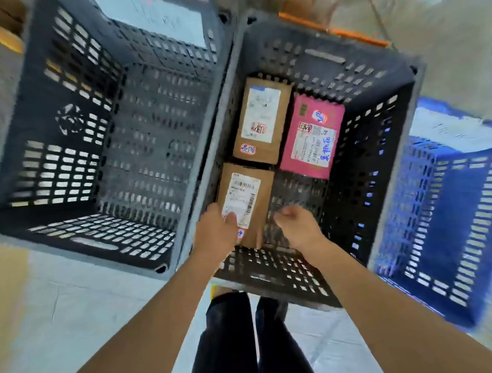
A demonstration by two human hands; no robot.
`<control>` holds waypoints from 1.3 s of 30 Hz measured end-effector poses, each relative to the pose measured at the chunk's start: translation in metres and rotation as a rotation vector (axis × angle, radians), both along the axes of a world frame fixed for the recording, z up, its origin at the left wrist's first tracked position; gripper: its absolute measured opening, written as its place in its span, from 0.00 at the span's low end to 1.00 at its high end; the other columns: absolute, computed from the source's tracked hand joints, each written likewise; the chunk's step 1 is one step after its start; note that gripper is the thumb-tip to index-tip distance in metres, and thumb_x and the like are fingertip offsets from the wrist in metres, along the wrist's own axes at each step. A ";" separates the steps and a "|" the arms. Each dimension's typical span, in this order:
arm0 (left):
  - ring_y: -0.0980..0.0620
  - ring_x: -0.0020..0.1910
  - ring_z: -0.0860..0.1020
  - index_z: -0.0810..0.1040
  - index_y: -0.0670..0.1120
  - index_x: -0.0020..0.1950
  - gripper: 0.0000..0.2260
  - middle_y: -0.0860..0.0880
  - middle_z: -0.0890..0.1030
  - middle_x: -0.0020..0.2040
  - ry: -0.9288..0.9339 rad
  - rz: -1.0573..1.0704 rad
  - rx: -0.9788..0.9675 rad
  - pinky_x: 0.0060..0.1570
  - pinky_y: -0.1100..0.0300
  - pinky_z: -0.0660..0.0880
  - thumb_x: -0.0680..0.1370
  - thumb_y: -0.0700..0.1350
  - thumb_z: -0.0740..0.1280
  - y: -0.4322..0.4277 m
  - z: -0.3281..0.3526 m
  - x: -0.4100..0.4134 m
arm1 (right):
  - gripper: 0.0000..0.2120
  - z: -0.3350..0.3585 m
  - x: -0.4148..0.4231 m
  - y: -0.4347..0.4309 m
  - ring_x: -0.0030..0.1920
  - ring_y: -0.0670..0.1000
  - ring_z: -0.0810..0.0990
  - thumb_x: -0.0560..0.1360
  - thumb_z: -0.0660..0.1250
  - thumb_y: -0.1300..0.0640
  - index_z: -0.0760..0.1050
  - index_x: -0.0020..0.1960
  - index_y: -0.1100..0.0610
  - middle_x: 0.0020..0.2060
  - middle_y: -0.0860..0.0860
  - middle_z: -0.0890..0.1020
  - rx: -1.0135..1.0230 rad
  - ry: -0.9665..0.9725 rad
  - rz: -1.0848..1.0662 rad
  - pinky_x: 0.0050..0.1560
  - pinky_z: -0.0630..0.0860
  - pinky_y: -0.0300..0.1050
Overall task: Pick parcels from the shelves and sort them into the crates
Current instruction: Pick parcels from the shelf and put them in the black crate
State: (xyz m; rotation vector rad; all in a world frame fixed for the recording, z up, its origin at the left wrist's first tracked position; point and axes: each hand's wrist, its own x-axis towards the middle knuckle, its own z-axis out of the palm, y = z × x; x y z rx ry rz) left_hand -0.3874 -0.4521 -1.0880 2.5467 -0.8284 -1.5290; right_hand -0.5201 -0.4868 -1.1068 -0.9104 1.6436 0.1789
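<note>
A pale floor (pixel 78 310) is lying under the crates. At centre, the left hand (pixel 216 235) is gripping the near brown parcel (pixel 246 198) in the middle crate's (pixel 368 173) lower-left corner, its long axis pointing up-frame. The right hand (pixel 300 226), loosely curled and empty, is hovering just right of it, over open crate bottom.

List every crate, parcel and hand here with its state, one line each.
Left crate: no parcels visible inside.
Middle crate: holds three parcels.
Blue crate: contents cannot be told.
Near brown parcel: label up, in the middle crate, gripped.
Far brown parcel: lying label up.
Pink parcel: lying label up beside the far brown parcel.
Left hand: grips the near brown parcel.
Right hand: loosely curled, holds nothing.
</note>
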 end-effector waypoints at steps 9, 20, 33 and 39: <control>0.43 0.60 0.75 0.71 0.39 0.66 0.18 0.40 0.77 0.60 0.041 0.476 -0.287 0.61 0.52 0.69 0.80 0.47 0.60 0.015 0.271 0.064 | 0.12 0.279 0.067 -0.040 0.53 0.47 0.74 0.78 0.61 0.56 0.71 0.61 0.57 0.56 0.47 0.76 -0.197 -0.290 0.352 0.53 0.73 0.40; 0.52 0.40 0.73 0.76 0.49 0.46 0.06 0.49 0.75 0.39 -0.173 1.017 -0.831 0.43 0.58 0.69 0.78 0.48 0.62 0.194 0.568 0.138 | 0.09 0.567 0.209 0.080 0.55 0.49 0.80 0.75 0.66 0.52 0.74 0.53 0.53 0.51 0.51 0.81 -0.365 -0.849 0.724 0.54 0.73 0.40; 0.49 0.59 0.77 0.76 0.44 0.60 0.14 0.47 0.80 0.56 -0.729 1.262 -1.108 0.62 0.53 0.72 0.77 0.48 0.65 0.537 0.736 0.176 | 0.15 0.752 0.309 0.386 0.57 0.48 0.79 0.74 0.67 0.50 0.76 0.58 0.56 0.53 0.52 0.82 -0.522 -1.330 1.107 0.63 0.74 0.48; 0.48 0.60 0.75 0.73 0.46 0.64 0.17 0.47 0.78 0.60 -0.833 1.232 -1.138 0.64 0.50 0.71 0.77 0.50 0.65 0.636 0.778 0.197 | 0.15 0.792 0.336 0.485 0.56 0.47 0.79 0.75 0.65 0.50 0.75 0.59 0.56 0.52 0.50 0.82 -0.634 -1.444 1.131 0.63 0.74 0.49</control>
